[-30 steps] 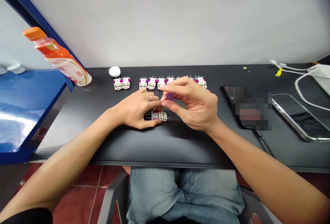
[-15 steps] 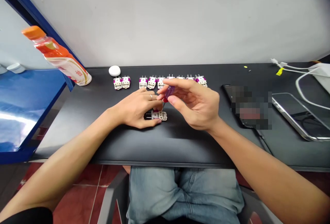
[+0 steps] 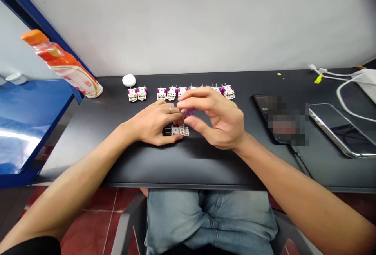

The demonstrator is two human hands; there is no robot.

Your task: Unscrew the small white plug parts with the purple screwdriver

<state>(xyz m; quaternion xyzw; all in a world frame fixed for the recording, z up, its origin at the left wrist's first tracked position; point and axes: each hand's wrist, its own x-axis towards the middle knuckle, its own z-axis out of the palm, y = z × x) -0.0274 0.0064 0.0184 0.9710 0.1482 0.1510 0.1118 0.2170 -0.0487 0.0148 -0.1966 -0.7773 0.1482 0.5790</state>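
Roughly midway between the worktop's [image 3: 188, 167] front and rear edges, the left hand [image 3: 152, 125] pins down a white plug [image 3: 179, 131], thumb along its near side, fingers curled at its far side. The plug's prongs point toward the worktop's left edge. Above its other end, the right hand [image 3: 221, 120] grasps what looks like a small screwdriver [image 3: 189, 112] by its purple handle, lightly, between thumb and fingertips; where the tip rests, I cannot tell.

The plug looks light and stiff, probably hard plastic, rather slick and apt to slide or turn on the smooth surface. It is best pinched by its two long sides, clear of the prongs. The left fingers hide part of it.

Along the rear edge stands a row of similar plugs [image 3: 161, 93], partly covered by the right hand. A white round case [image 3: 129, 80] sits behind its left end, and an orange bottle [image 3: 69, 67] stands at the rear left corner. Toward the right edge lie a black phone [image 3: 263, 116], a second phone [image 3: 343, 129] and a white cable [image 3: 340, 96], all clear of the hands.
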